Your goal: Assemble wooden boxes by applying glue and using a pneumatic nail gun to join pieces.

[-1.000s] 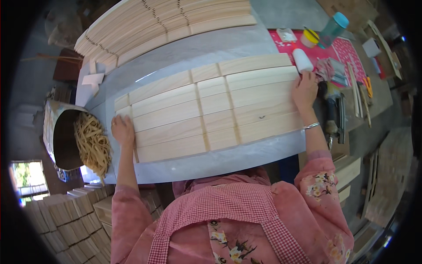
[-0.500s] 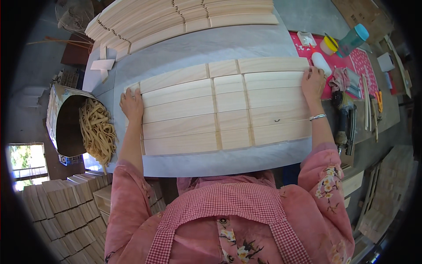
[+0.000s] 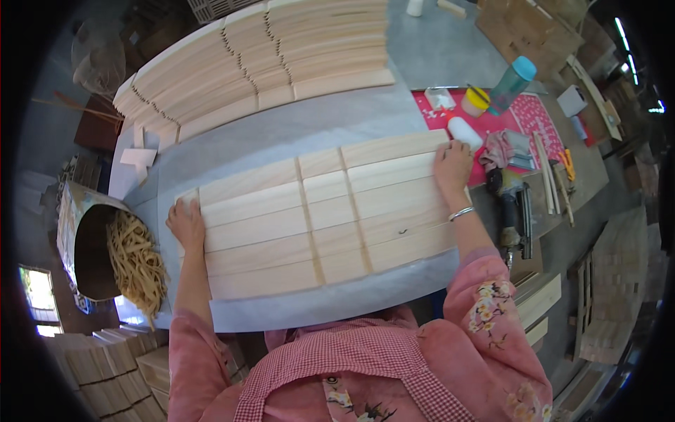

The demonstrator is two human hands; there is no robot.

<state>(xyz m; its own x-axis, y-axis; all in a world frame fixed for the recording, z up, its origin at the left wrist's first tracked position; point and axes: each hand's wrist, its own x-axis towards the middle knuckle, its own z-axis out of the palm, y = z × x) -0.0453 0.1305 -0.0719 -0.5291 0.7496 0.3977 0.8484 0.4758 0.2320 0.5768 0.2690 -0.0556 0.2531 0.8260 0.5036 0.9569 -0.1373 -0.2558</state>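
Note:
Several pale wooden slats (image 3: 281,243) lie side by side on the grey tabletop, with grooves running across them in line. My left hand (image 3: 186,221) is closed over the left ends of the far slats, fingers curled at the edge. At the opposite ends, my right hand (image 3: 453,165), with a silver bangle at its wrist, is closed around the slat ends. Both hands are at the second slat (image 3: 394,169) from the far side, near its join with the farthest slat (image 3: 387,148). The undersides of the fingers are hidden.
A large stack of grooved slats (image 3: 323,53) stands at the back. Right are a white bottle (image 3: 464,133), a teal bottle (image 3: 512,84), a yellow-rimmed cup (image 3: 476,102) and a nail gun (image 3: 510,204). Left, a container (image 3: 67,211) spills pale strips (image 3: 137,264).
The view has swung, so the table appears tilted and lower left. Both hands remain at the ends of the slats, whose arrangement looks the same.

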